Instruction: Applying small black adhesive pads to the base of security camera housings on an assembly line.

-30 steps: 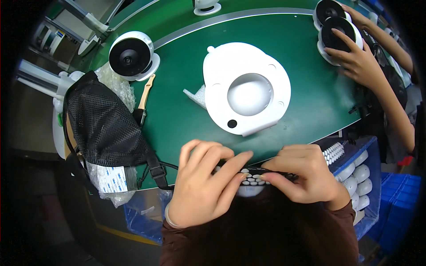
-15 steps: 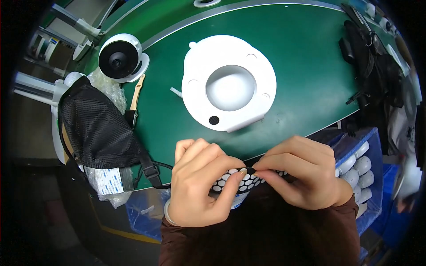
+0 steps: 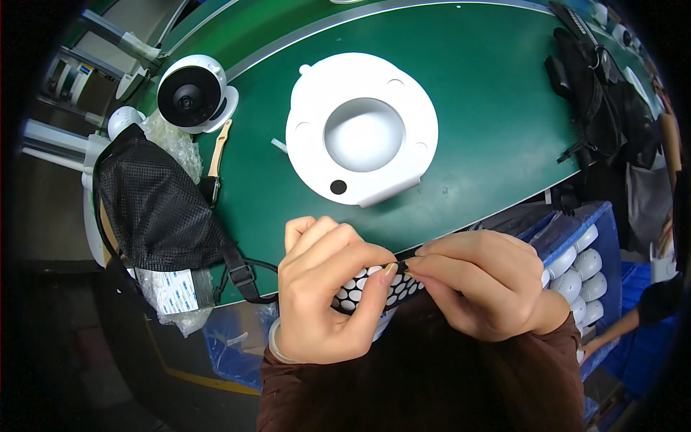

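Just below the table's front edge, my left hand [image 3: 324, 299] pinches a black sheet covered in white round pads [image 3: 403, 291] between thumb and forefinger. My right hand [image 3: 489, 284] is closed in a pinch at the same sheet's upper edge, its fingertips close to the left thumb. Whether a loose pad is between the right fingers is hidden. Beyond the hands, a round white plastic housing [image 3: 306, 158] with a wide central hollow lies on the green table [image 3: 497, 108]. One black round pad [image 3: 338, 187] sits on its near side; the other shallow round recesses look white.
At the left are a white camera with a black front [image 3: 191, 96], a wooden-handled brush [image 3: 220, 147], a black mesh bag [image 3: 155, 205] and bubble wrap [image 3: 180, 147]. A blue-lined bin [image 3: 608, 288] of white domed parts stands right, beside another person's arm [image 3: 622, 327]. Black straps [image 3: 601, 108] lie far right.
Both hands keep their pinch, with fingertips shifted slightly on the sheet. The view has moved a little, so the housing appears higher and further left. Another person's arm has come in by the bin.
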The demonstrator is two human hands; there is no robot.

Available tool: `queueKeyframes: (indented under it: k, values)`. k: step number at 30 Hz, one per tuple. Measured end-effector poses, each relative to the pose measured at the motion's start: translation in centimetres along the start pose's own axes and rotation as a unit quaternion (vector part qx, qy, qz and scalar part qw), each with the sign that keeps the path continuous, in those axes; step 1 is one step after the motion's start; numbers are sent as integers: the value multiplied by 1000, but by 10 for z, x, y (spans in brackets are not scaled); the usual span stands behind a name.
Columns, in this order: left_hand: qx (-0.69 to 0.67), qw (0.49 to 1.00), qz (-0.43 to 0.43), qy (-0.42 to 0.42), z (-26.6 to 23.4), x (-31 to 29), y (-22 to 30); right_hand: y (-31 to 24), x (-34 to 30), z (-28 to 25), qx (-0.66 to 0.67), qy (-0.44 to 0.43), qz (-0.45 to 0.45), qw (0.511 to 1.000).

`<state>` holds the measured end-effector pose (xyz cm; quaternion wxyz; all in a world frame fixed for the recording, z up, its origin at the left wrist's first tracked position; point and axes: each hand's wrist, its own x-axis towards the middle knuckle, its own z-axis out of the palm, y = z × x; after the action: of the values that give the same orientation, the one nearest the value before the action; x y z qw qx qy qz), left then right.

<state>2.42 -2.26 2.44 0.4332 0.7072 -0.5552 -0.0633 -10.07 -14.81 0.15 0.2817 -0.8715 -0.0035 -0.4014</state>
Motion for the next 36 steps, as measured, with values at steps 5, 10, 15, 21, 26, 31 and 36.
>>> queueKeyframes:
  k: [5,10,15,21,26,31,36]
  values:
    - [30,999,21,1,2,4,1,9,8,-7,91,-56,79,991]
    - [53,999,7,7,8,4,-1,18,5,-2,133,-36,85,987]
    - [53,998,-12,29,9,-6,-1,11,0,8,94,-3,56,994]
    - [47,998,-23,31,5,-8,-5,16,8,12,120,-55,73,989]
    - [19,996,-84,37,5,-11,-12,5,5,-2,24,-17,29,999]
    - [-61,996,-50,33,8,-3,-19,29,29,-28,61,85,186,977]
    - [-86,993,-59,60,12,1,-24,26,43,-17,165,24,294,941]
